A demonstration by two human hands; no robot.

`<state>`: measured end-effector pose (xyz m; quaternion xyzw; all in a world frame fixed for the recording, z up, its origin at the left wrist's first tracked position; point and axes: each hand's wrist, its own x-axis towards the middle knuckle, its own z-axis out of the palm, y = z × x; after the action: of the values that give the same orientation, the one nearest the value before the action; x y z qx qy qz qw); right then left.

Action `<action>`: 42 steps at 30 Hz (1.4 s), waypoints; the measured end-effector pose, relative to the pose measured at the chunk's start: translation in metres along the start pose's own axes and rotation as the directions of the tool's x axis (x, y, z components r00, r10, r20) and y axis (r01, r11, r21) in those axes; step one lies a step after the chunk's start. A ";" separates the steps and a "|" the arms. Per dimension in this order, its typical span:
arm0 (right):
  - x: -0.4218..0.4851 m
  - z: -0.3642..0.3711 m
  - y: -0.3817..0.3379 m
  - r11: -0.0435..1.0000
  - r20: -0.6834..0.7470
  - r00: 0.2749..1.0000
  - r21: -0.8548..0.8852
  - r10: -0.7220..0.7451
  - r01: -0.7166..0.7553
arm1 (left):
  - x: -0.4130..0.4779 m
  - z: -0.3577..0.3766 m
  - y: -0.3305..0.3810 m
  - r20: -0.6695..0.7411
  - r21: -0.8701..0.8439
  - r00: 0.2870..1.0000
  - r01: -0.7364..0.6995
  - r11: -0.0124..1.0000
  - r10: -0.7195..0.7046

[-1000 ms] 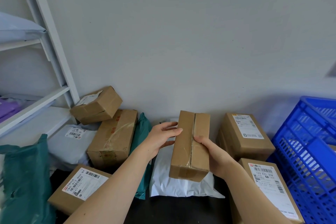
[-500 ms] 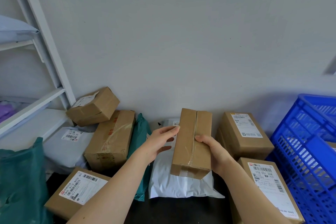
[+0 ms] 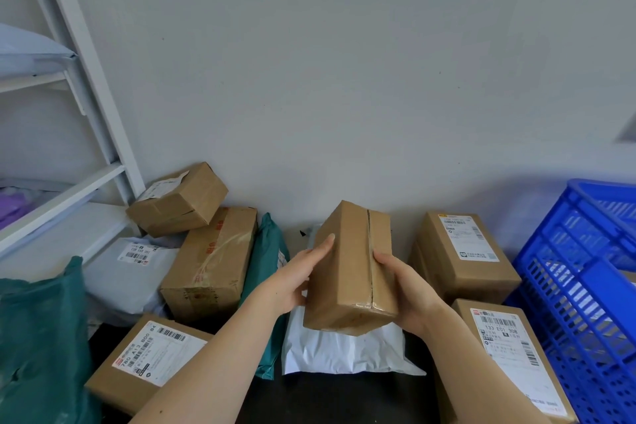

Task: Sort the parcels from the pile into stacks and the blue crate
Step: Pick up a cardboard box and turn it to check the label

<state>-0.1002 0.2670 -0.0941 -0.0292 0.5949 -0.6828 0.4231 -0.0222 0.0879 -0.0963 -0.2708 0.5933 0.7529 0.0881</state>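
A long brown cardboard box (image 3: 347,272) with a taped seam is held up above a white poly mailer (image 3: 340,351). My left hand (image 3: 297,277) holds its left side, fingers along the face. On the right side my right hand (image 3: 404,289) grips it. The blue crate (image 3: 581,286) stands at the far right. Two labelled boxes sit to the right: one at the back (image 3: 461,255), one nearer (image 3: 506,354). The pile on the left holds a small box (image 3: 179,200), a taped box (image 3: 213,262), a labelled box (image 3: 144,358), a grey mailer (image 3: 127,272) and green mailers (image 3: 265,268).
A white shelf rack (image 3: 86,86) stands at the left with pale and purple mailers on it. A large green bag (image 3: 38,337) fills the lower left corner. The grey wall runs behind everything. Dark floor (image 3: 330,396) shows in front of the white mailer.
The held box has tilted, its near end now turned toward me. My left hand has slid further along its left side. Both hands stay on it.
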 end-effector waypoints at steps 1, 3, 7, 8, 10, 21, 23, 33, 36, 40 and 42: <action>0.000 -0.001 -0.001 1.000 -0.021 1.000 -0.015 -0.004 0.003 | 0.001 0.000 0.000 -0.026 -0.015 1.000 -0.014 1.000 0.014; 0.003 -0.002 -0.001 0.997 -0.090 0.995 -0.070 -0.035 0.029 | 0.002 -0.002 0.000 -0.071 -0.043 0.997 -0.032 0.999 0.029; 0.014 -0.005 0.000 0.991 -0.225 0.971 -0.128 -0.078 0.050 | 0.002 -0.004 0.001 -0.117 -0.081 0.993 -0.034 0.996 0.024; 0.016 -0.005 0.000 0.991 -0.245 0.966 -0.125 -0.077 0.047 | 0.001 -0.003 0.001 -0.124 -0.082 0.992 -0.040 0.996 0.030; 0.017 -0.005 0.000 0.992 -0.281 0.957 -0.123 -0.072 0.039 | 0.000 -0.003 0.002 -0.138 -0.082 0.990 -0.051 0.995 0.039; 0.009 0.000 -0.002 0.952 -0.240 0.965 -0.304 -0.111 0.034 | -0.004 0.004 0.003 -0.160 -0.023 0.983 -0.100 0.995 0.095; 0.008 0.000 -0.001 0.950 -0.262 0.957 -0.311 -0.124 0.038 | -0.003 0.003 0.003 -0.157 -0.017 0.983 -0.103 0.995 0.099; 0.006 0.002 0.000 0.986 -0.348 0.933 -0.164 -0.091 0.035 | 0.004 -0.003 -0.002 -0.131 0.011 0.978 -0.164 0.986 0.164; 0.004 0.002 -0.001 0.990 -0.341 0.936 -0.133 -0.092 0.050 | 0.006 -0.005 -0.005 -0.154 0.032 0.976 -0.151 0.988 0.154; 0.000 0.000 -0.002 0.996 -0.320 0.944 -0.074 -0.078 0.057 | 0.006 -0.009 -0.006 -0.205 0.002 0.971 -0.122 0.993 0.120; -0.001 -0.002 -0.001 0.998 -0.302 0.951 -0.011 -0.059 0.059 | 0.004 -0.011 -0.006 -0.222 -0.039 0.971 -0.101 0.994 0.090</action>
<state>-0.1015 0.2689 -0.0932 0.0574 0.6523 -0.6909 0.3064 -0.0196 0.0785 -0.1054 -0.3257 0.5929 0.7361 -0.0212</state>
